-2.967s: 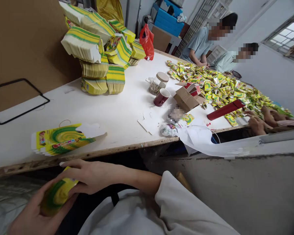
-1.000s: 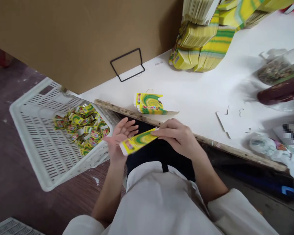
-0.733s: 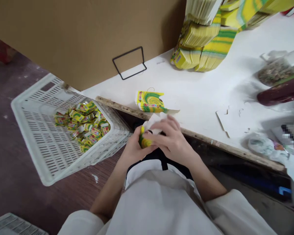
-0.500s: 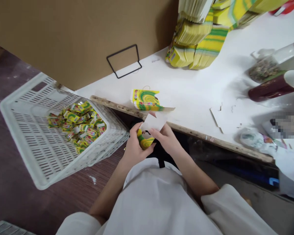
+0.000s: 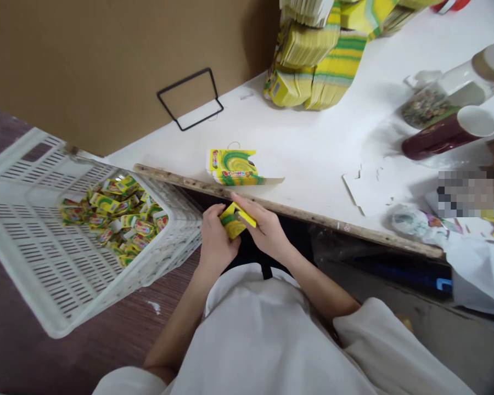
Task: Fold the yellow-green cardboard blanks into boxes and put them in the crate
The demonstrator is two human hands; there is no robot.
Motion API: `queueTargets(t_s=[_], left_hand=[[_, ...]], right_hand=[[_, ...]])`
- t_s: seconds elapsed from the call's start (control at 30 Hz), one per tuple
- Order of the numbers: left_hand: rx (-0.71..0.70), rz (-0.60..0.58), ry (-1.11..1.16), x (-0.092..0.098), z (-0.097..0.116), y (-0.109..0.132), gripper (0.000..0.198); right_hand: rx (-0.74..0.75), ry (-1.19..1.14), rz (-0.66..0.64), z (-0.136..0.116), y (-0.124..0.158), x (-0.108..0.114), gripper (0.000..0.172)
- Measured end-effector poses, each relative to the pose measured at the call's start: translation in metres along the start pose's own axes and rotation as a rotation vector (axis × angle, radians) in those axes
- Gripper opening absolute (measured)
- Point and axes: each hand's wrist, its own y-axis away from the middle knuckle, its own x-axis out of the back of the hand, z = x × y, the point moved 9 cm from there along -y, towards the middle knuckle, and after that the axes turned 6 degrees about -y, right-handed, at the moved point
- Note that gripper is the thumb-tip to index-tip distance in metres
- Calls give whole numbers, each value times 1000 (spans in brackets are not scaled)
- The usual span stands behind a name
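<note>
In front of my body, just off the table's edge, I hold a small yellow-and-green cardboard box (image 5: 232, 226). My left hand (image 5: 214, 237) is closed around its left side, thumb along the bottom. My right hand (image 5: 267, 227) grips the right side, with its fingers lying over the top and a yellow flap showing folded under the thumb. Whether anything is inside the box cannot be seen. Just beyond my hands, a similar printed carton (image 5: 235, 166) lies on the white table (image 5: 304, 159), its white end flap open to the right.
Left of me stands a white slotted plastic crate (image 5: 45, 263) with many small yellow cartons (image 5: 119, 206). Stacks of flat cartons (image 5: 313, 60) sit at the back beside a large brown cardboard box (image 5: 119, 55). A maroon cup (image 5: 440, 137) and a jar (image 5: 440, 99) are at right.
The white flap that stood up from the held box is now folded down, and its yellow side shows. My right fingers have moved over the box's top. The view has shifted slightly rightward.
</note>
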Motion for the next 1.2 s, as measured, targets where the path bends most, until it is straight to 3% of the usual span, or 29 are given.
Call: queueTargets(t_s=[0.07, 0.13, 0.23, 0.4, 0.47, 0.6, 0.77, 0.83, 0.9, 0.97, 1.03, 1.1, 1.2], left_hand=[[44, -25, -40, 3, -5, -1, 63], [65, -80, -38, 8, -6, -2, 60], [34, -175, -35, 14, -1, -4, 56], [-24, -277, -25, 19, 7, -6, 52], [-39, -257, -31, 21, 10, -7, 54], [-45, -223, -33, 22, 11, -7, 55], [45, -192, 104, 16, -1, -2, 56], [101, -129, 198, 20, -8, -1, 59], [169, 39, 404, 35, -18, -2, 59], [213, 345, 703, 64, -33, 2, 57], [270, 608, 956, 84, -55, 9, 57], [412, 674, 1090, 83, -78, 13, 64], [636, 585, 1129, 61, -100, 18, 65]], right_hand=[[30, 69, 0, 0, 0, 1, 57], [27, 137, -123, 5, 1, -8, 56], [-27, 209, -292, 14, 5, -14, 41], [15, 178, -419, 4, 6, -7, 23], [11, 152, -384, -1, 4, -6, 31], [-3, 101, -284, -3, 4, -12, 67], [37, 66, -214, -5, 1, -20, 54], [37, 76, -206, -7, -4, -20, 65], [53, 90, -163, -10, -14, -10, 77], [43, 165, -48, -10, -29, 11, 64], [-2, 306, 114, -4, -46, 38, 38], [-72, 469, 251, 6, -62, 60, 26], [-178, 672, 268, 28, -79, 67, 20]])
